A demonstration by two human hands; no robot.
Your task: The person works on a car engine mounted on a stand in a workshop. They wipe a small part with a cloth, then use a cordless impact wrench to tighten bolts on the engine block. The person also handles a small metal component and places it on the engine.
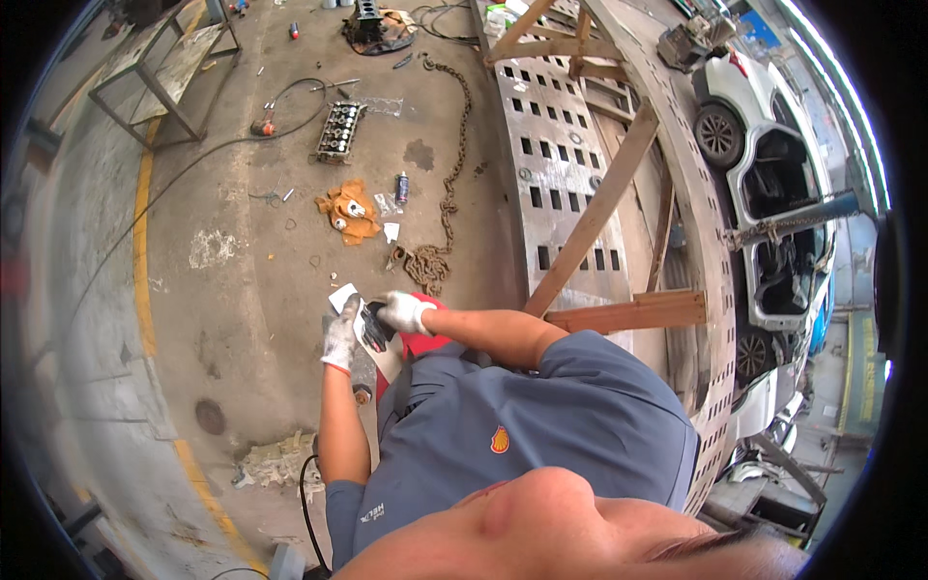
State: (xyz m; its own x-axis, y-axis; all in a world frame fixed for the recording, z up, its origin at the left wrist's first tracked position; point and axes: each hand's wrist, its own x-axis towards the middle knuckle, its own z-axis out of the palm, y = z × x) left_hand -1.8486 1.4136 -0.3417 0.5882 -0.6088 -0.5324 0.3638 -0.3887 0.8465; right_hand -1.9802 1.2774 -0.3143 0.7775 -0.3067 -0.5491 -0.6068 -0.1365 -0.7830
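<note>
My left hand (339,340), in a white work glove with a dark palm side, is closed on the edge of a narrow white sheet (345,297). My right hand (404,312), gloved the same way, bends its fingers over the sheet's middle. A dark patch (374,331) lies under those fingers; whether it is a separate thing or part of the glove is unclear. Something red (418,342) shows just below my right hand. Ahead on the floor lie an orange cloth (360,224) with small round parts on it and a dark spray can (402,188).
Farther off lies an engine cylinder head (340,132), near a cable with an orange tool (262,127). A rusty chain (425,266) is heaped ahead. On the right are a perforated steel platform (517,106), a wooden frame (619,198) and a white car body (785,222). A metal bench (166,101) stands far left.
</note>
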